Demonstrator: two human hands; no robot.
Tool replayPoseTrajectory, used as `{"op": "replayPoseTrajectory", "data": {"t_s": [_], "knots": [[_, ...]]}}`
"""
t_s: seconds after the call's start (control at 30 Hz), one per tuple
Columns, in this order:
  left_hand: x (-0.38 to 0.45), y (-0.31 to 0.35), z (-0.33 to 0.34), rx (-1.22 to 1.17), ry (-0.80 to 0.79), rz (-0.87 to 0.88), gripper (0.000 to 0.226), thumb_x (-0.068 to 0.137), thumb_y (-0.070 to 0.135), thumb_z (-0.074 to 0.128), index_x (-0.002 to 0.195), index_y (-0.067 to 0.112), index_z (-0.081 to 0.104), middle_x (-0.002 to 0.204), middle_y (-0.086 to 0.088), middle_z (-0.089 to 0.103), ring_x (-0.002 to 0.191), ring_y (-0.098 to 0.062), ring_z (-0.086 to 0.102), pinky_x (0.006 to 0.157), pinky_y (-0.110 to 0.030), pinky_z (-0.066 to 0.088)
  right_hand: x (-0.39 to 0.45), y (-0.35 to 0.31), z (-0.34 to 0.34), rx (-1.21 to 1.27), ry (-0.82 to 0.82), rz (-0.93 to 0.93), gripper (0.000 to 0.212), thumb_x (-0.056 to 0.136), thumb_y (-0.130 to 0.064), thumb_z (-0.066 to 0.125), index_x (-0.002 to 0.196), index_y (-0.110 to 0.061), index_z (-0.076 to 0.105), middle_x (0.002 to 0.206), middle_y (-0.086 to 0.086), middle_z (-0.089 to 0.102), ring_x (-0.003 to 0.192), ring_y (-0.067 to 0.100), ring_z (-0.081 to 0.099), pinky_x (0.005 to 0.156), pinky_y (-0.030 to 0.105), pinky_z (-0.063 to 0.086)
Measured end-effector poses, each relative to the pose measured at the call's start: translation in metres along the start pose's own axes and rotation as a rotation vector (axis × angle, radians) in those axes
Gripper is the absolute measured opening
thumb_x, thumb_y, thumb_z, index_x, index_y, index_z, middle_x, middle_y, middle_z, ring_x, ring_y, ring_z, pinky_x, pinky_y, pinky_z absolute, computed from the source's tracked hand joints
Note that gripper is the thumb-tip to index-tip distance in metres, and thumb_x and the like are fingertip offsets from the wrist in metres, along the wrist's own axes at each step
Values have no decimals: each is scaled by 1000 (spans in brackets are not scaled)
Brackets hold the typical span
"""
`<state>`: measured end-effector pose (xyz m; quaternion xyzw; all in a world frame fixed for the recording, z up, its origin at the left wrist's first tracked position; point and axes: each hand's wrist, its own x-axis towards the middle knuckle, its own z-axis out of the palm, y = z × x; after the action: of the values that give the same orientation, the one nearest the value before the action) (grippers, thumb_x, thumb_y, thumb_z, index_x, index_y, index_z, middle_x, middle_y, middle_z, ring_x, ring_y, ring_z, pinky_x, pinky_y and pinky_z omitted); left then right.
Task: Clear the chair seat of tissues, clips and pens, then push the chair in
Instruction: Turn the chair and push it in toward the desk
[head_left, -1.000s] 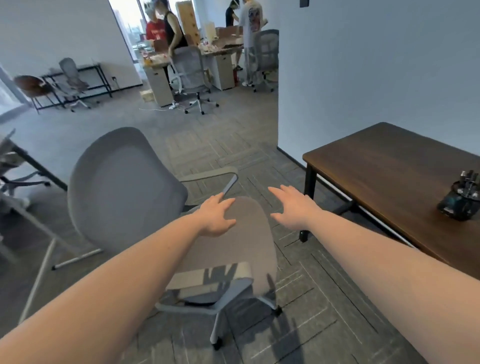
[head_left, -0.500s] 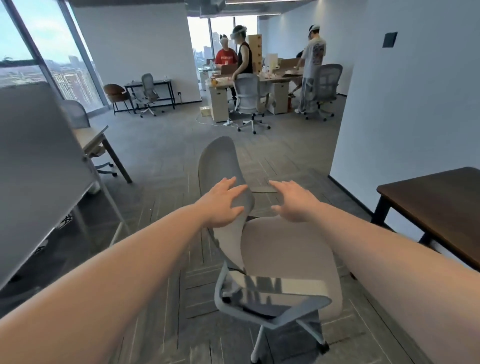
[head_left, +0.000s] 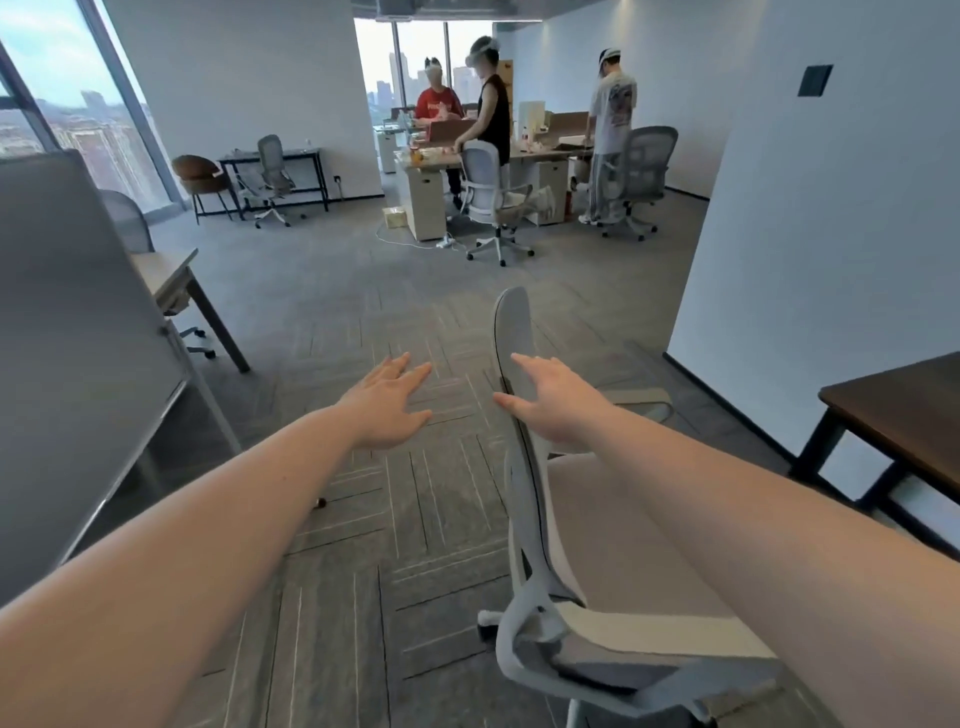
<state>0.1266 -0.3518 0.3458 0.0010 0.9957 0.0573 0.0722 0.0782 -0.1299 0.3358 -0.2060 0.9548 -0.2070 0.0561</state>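
Observation:
A grey office chair (head_left: 597, 530) stands in front of me at the lower right, its backrest (head_left: 511, 332) seen edge-on and its pale seat facing right toward the dark wooden table (head_left: 904, 410). I see no tissues, clips or pens on the visible seat. My right hand (head_left: 545, 400) is spread open in front of the backrest's inner face, at or just off its surface, holding nothing. My left hand (head_left: 387, 405) hovers open over the carpet, to the left of the backrest and apart from it.
A grey partition panel (head_left: 78, 338) and a light desk (head_left: 171, 280) stand at the left. A white wall corner (head_left: 779, 260) rises at the right. Three people work at desks with office chairs (head_left: 493, 197) at the far end. Carpet lies between.
The view has swung left and the chair now sits further right, its backrest edge-on. My left hand has come off the chair; my right hand is now by the backrest.

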Motion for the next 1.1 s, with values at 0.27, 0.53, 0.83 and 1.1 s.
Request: {"op": "replayPoseTrajectory", "data": {"t_s": [0.27,0.53,0.83,1.1], "knots": [[86,-25,-12,133,-18,7,80,91,50,46,150,33,-5,162,-2,-8,149,-23,-5,122,-47,10,90,-5,-2,32,-50,0,96,83,-61,56,153,-19,4,162,8,11,150,27,7,120,49,19],[162,-18,-22,211,-14,225,94,86,51,57,149,33,-11,162,0,-9,149,-21,-4,121,-47,12,103,1,4,146,-186,166,93,88,-39,55,153,-17,-7,157,10,27,142,28,31,114,37,31],[228,1,-23,221,12,544,102,76,62,62,150,34,-2,162,1,-6,149,-21,-2,122,-42,10,81,-7,5,267,-170,276,87,87,-27,56,153,-21,0,153,8,34,131,25,43,100,32,41],[220,7,-3,31,130,704,56,79,42,70,127,25,46,142,1,36,126,-23,45,99,-42,46,38,-10,2,205,-143,280,84,84,-7,56,148,-37,12,126,4,57,105,24,58,87,37,51]]}}
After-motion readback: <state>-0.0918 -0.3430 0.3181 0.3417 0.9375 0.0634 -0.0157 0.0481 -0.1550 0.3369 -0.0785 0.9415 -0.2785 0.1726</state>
